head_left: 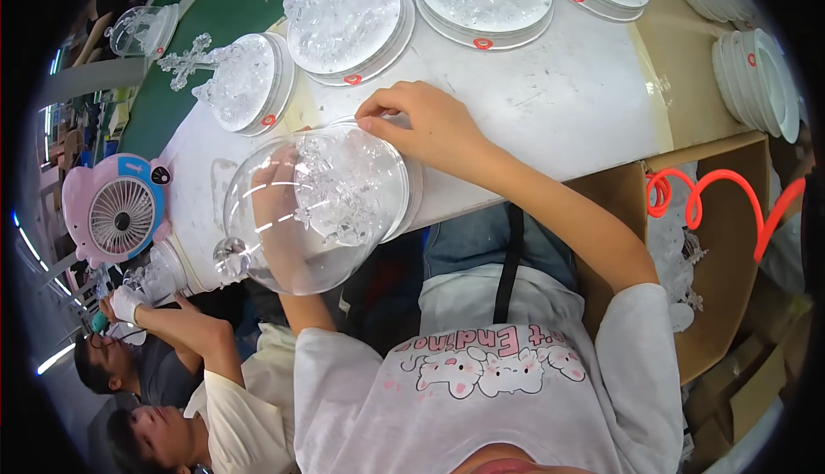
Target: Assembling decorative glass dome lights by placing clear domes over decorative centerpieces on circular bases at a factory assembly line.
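A clear dome (331, 259) with a round knob (230, 259) lies tilted at the near table edge. Inside it, clear crystal-like pieces (344, 177) sit against a round white base (414, 195). My left hand (279, 169) shows through the dome, curled around its far left side, its fingers partly hidden and distorted by the clear wall. At the top of the rim, my right hand (425, 122) has its thumb and fingers bent together in a pinch, where dome and base meet.
Several white round bases with clear pieces (344, 23) stand along the table's far side. White discs (756, 83) are stacked at right. A cardboard box (722, 259) and red coiled hose (705, 182) are beside me. Left are a pink fan (116, 207) and co-workers (223, 388).
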Available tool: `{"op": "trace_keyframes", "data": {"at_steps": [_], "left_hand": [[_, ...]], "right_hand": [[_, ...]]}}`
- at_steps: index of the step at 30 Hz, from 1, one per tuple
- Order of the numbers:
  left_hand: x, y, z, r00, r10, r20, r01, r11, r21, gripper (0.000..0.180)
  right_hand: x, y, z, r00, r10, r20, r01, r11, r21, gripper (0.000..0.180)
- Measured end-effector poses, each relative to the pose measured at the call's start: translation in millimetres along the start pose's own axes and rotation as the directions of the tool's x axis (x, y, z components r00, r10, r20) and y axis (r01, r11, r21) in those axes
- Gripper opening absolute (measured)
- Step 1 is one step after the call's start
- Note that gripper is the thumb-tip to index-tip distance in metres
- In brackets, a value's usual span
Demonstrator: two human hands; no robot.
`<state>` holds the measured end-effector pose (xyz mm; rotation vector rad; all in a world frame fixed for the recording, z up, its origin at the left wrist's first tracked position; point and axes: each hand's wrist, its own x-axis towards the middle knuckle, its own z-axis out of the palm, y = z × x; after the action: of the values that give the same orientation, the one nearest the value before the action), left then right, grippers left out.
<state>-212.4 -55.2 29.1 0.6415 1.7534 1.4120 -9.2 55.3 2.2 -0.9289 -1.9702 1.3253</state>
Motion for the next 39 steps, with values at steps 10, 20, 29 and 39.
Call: {"op": "trace_keyframes", "data": {"at_steps": [10,20,29,39], "left_hand": [[26.1,-22.7,-26.9,0.989,-0.061,0.138,0.048,0.995,0.09,0.023],[-119.8,-92.4,-8.0,0.669,0.707,-0.229,-0.334,0.562,0.757,0.023],[-151.5,-123.4,-6.7,0.642,0.742,-0.193,-0.341,0.502,0.795,0.034],[-138.8,-105.1,5.2,0.578,0.809,-0.108,-0.553,0.486,0.677,0.032]], "right_hand": [[-7.8,-9.5,3.3,0.999,-0.013,-0.048,0.011,0.999,-0.045,0.015],[-65.8,-16.3,-13.4,0.981,-0.185,0.052,0.193,0.949,-0.251,0.06],[-34.6,-48.5,83.8,0.945,-0.298,0.136,0.328,0.861,-0.389,0.06],[-37.8,-125.1,21.0,0.935,-0.35,0.054,0.28,0.824,0.492,0.017]]}}
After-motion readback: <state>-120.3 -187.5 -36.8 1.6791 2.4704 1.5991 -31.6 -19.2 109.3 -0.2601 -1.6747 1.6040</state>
